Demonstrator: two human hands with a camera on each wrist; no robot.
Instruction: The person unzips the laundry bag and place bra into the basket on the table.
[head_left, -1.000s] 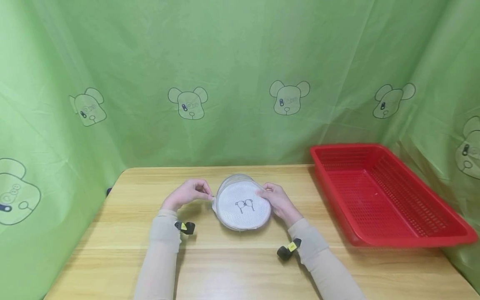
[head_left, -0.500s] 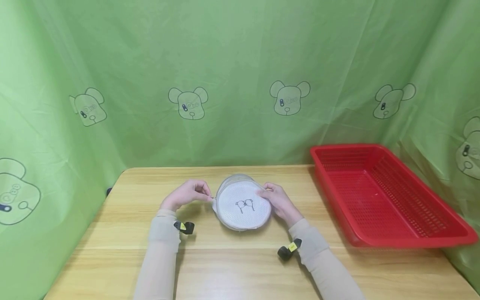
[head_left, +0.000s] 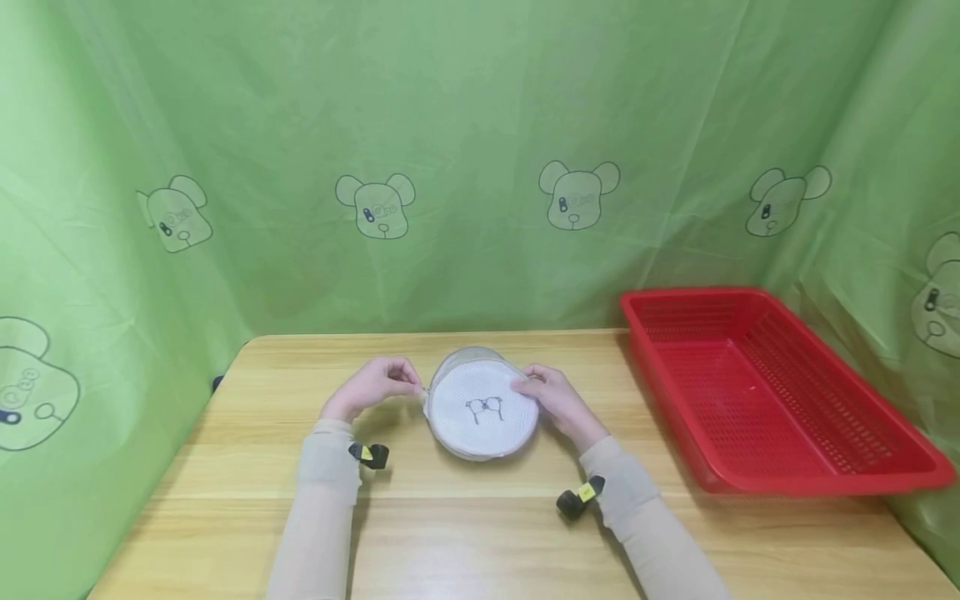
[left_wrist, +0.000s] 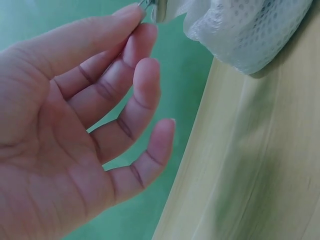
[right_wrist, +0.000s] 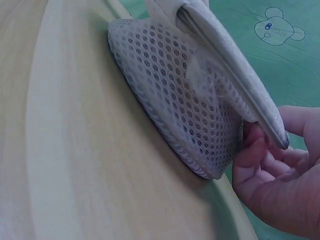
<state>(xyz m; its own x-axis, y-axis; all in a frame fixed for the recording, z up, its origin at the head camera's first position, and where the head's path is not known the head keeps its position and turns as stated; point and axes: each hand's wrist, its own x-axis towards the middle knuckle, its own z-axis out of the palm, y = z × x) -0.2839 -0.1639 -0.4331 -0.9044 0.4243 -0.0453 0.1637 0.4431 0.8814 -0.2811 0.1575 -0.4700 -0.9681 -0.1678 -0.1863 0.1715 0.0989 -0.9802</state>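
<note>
A round white mesh laundry bag (head_left: 480,433) with a small line drawing on its lid stands on the wooden table. My left hand (head_left: 377,388) is at its left edge; in the left wrist view, thumb and forefinger pinch a small metal zipper pull (left_wrist: 145,5), the other fingers loosely bent. On the opposite side my right hand (head_left: 558,400) grips the lid's edge, thumb on top. From the right wrist, the lid (right_wrist: 240,75) tilts up from the honeycomb side wall (right_wrist: 175,95), and right fingers (right_wrist: 252,155) reach in beneath its rim.
A red perforated plastic basket (head_left: 750,400) stands at the right of the table (head_left: 465,542). Green curtains (head_left: 472,250) printed with bear heads hang behind and at both sides. Each wrist wears a black camera (head_left: 573,502) on its cuff.
The lid and its drawing have shifted slightly to the left and up. My left fingertips have moved a little left and away with the zipper pull; the right hand keeps its hold.
</note>
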